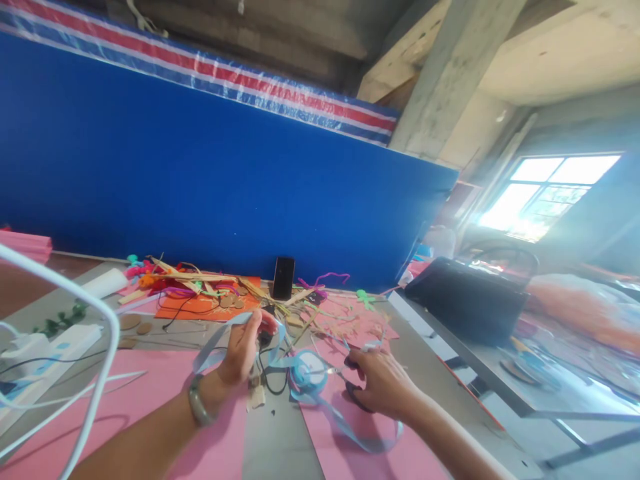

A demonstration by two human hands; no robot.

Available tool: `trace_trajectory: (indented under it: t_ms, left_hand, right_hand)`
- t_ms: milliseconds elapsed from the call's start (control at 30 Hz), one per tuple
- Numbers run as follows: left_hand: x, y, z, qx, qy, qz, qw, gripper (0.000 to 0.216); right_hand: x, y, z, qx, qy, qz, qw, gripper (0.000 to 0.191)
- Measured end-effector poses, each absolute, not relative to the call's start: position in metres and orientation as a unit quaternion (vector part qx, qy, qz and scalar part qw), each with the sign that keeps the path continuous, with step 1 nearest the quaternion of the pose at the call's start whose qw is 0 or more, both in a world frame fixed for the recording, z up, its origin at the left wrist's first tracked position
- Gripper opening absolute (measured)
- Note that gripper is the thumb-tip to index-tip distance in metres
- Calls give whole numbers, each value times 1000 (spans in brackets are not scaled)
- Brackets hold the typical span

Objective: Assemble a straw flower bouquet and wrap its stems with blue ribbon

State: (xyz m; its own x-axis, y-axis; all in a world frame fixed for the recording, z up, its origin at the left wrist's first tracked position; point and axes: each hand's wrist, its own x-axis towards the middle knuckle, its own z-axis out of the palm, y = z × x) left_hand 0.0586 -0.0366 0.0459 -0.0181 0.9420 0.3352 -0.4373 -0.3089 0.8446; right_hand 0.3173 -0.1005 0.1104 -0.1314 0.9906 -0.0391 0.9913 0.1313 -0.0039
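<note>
My left hand (pixel 243 348), with a bracelet on its wrist, is closed on a pale blue ribbon (pixel 213 350) that loops out on both sides of it. A dark object, not clear enough to name, shows just beside those fingers. My right hand (pixel 383 380) grips scissors (pixel 356 395) by their black handles, blades pointing left. Near the blade tips lies a roll of blue ribbon (pixel 309 373), between the two hands. From the roll a loose strip curls toward me, below the right hand, over pink sheets (pixel 320 427).
A phone (pixel 283 279) leans upright against a blue panel (pixel 240 180). Thin wood strips, pipe cleaners and round discs (pixel 233 302) lie on an orange sheet (pixel 175 305). On the left, a white cable (pixel 113 333) arches over a power strip (pixel 75 347). A dark box (pixel 465 300) stands right.
</note>
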Motion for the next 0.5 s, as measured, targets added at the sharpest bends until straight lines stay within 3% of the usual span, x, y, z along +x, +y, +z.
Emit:
trace_trajectory:
  t_ms: [333,500]
  left_hand:
    - [54,-38,49,551,352,631,418,32]
    - [60,-42,39,617,372,507,473,13]
  right_hand:
    - [313,-114,102,650,755,0,87,28]
    - [298,-113,103,649,754,-16,95,32]
